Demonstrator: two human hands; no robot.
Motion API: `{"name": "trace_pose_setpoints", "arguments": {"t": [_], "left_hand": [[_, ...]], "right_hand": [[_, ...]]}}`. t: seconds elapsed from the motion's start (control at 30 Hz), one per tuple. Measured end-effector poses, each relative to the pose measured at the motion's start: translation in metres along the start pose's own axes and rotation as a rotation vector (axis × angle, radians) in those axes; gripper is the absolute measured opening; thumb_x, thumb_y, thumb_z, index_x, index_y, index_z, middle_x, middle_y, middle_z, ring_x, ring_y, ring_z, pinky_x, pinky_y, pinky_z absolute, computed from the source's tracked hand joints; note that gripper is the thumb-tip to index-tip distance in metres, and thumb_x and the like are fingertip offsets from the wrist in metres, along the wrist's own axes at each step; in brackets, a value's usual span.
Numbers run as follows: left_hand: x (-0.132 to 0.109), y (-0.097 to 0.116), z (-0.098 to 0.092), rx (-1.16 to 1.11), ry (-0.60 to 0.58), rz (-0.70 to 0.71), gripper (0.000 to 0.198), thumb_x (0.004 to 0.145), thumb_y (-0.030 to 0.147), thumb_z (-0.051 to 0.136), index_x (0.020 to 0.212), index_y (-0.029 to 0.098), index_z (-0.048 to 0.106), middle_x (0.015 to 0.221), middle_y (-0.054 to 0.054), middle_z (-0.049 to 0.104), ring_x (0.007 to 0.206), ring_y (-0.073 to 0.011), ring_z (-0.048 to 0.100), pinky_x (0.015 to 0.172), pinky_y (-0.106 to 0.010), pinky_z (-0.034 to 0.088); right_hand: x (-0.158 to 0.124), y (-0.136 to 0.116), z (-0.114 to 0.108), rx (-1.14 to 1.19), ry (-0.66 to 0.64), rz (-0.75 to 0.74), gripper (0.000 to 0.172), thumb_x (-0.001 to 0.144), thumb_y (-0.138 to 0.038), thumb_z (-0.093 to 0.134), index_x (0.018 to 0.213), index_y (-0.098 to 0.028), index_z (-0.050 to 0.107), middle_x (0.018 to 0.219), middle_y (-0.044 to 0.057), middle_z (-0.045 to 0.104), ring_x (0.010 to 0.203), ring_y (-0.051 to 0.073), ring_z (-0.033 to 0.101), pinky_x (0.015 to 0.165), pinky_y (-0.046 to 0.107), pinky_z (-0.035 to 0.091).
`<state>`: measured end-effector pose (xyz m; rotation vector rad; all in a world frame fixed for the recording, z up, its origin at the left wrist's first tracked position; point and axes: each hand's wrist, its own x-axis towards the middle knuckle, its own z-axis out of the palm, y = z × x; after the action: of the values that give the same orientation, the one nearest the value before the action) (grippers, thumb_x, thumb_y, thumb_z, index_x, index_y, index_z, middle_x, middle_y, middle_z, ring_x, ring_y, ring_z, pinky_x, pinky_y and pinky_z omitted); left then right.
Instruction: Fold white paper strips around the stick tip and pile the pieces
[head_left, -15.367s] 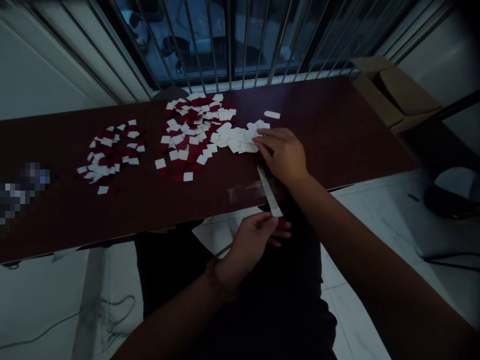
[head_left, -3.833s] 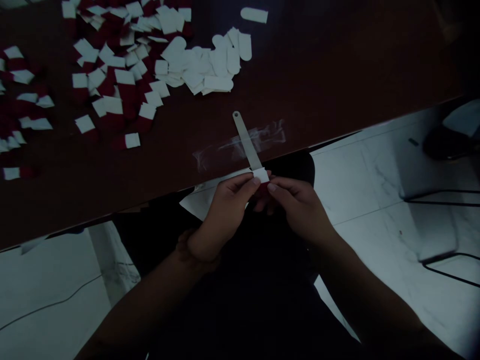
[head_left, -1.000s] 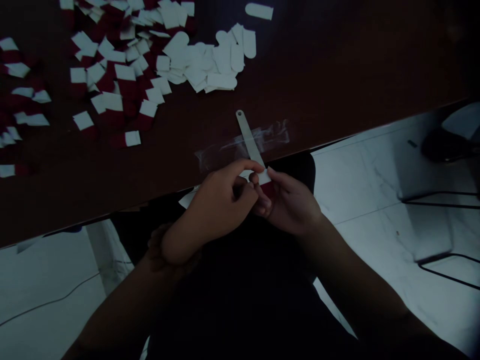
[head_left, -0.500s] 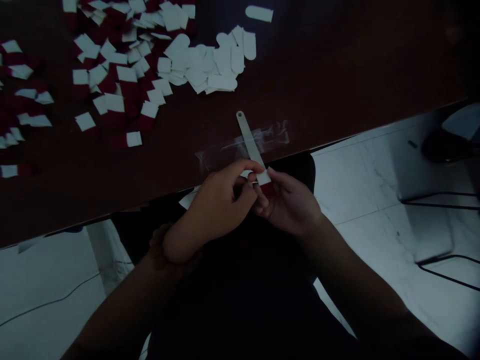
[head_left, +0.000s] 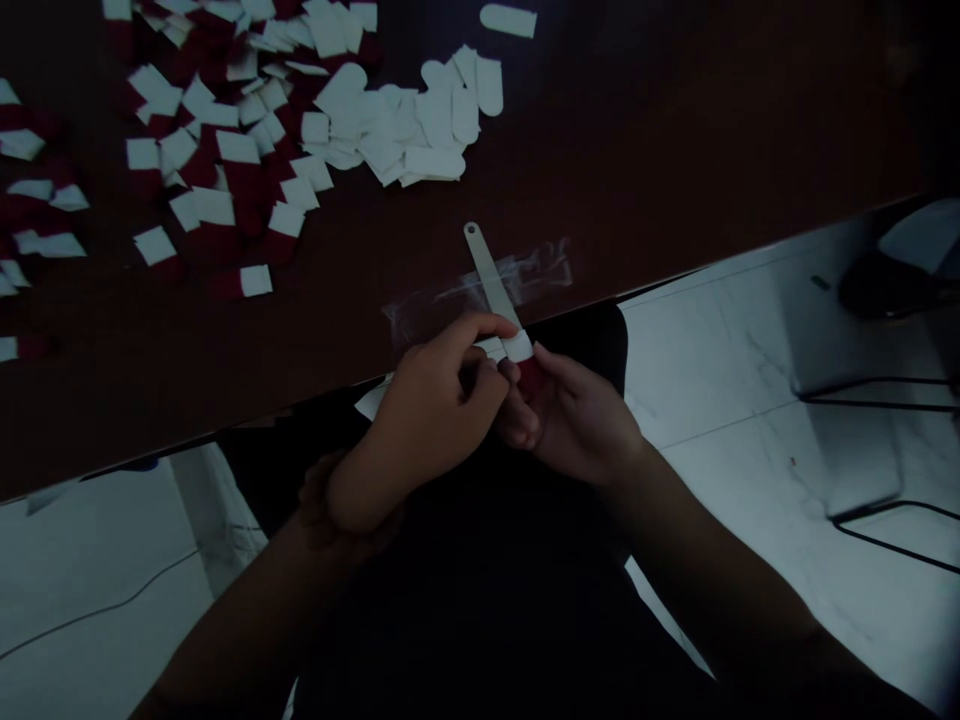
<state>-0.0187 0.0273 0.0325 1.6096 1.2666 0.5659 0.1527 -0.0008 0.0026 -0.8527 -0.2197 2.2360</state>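
A small red pouch with a white cuff [head_left: 517, 346] is between my two hands, at the near end of a flat metal strip [head_left: 489, 272]. My left hand [head_left: 446, 400] is closed, its index fingertip on the white cuff. A pale flat piece [head_left: 491, 346] shows beside those fingers, partly covered by them. My right hand [head_left: 574, 410] grips the red lower part, with the thumb along its side. Whether the strip's end sits inside the cuff or behind it, I cannot tell.
Clear tape [head_left: 536, 275] lies across the strip on the dark table [head_left: 675, 170]. White round-ended pieces [head_left: 405, 125] are heaped farther back, with one lone white piece [head_left: 508, 20] beyond. Several red pouches with white cuffs [head_left: 240, 150] are piled to the left. A chair leg [head_left: 877, 398] stands at right.
The pouch's white cuff sits slightly higher along the strip and looks rounder. More of the pale piece beside my left fingers shows. The whole view has shifted a little.
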Motion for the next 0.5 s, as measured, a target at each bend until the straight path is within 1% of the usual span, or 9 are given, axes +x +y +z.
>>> {"name": "trace_pose_setpoints", "arguments": {"t": [0.1, 0.27, 0.4, 0.5], "left_hand": [[0.0003, 0.0008, 0.0012, -0.016, 0.008, -0.026, 0.032, 0.094, 0.015, 0.053, 0.121, 0.026, 0.066, 0.078, 0.003, 0.075, 0.060, -0.0141, 0.068, 0.058, -0.028, 0.052], [-0.0004, -0.0004, 0.0035, -0.050, 0.011, -0.031, 0.031, 0.095, 0.016, 0.053, 0.121, 0.026, 0.065, 0.081, 0.003, 0.076, 0.062, -0.0144, 0.070, 0.058, -0.028, 0.052], [-0.0002, -0.0004, 0.0043, -0.054, 0.007, -0.041, 0.033, 0.094, 0.016, 0.054, 0.124, 0.026, 0.064, 0.083, 0.002, 0.076, 0.065, -0.0148, 0.071, 0.059, -0.027, 0.053], [0.0006, 0.0009, 0.0041, -0.028, 0.015, -0.033, 0.032, 0.093, 0.015, 0.055, 0.122, 0.025, 0.065, 0.086, 0.002, 0.076, 0.068, -0.0147, 0.071, 0.061, -0.027, 0.052]], "right_hand": [[0.0021, -0.0010, 0.0003, 0.008, -0.017, -0.009, 0.046, 0.109, -0.042, 0.031, 0.085, -0.020, 0.064, 0.057, 0.000, 0.055, 0.056, 0.015, 0.054, 0.060, 0.026, 0.047], [0.0024, 0.0006, -0.0018, -0.012, -0.015, -0.007, 0.043, 0.108, -0.044, 0.034, 0.087, -0.022, 0.064, 0.058, -0.001, 0.052, 0.056, 0.016, 0.051, 0.060, 0.028, 0.046], [0.0027, 0.0005, -0.0015, 0.023, -0.030, -0.016, 0.045, 0.108, -0.041, 0.032, 0.087, -0.020, 0.066, 0.057, -0.001, 0.051, 0.055, 0.016, 0.051, 0.059, 0.027, 0.046], [0.0032, -0.0004, -0.0013, 0.054, -0.048, -0.016, 0.048, 0.109, -0.039, 0.030, 0.087, -0.019, 0.067, 0.056, -0.001, 0.051, 0.054, 0.015, 0.051, 0.059, 0.025, 0.047]]}}
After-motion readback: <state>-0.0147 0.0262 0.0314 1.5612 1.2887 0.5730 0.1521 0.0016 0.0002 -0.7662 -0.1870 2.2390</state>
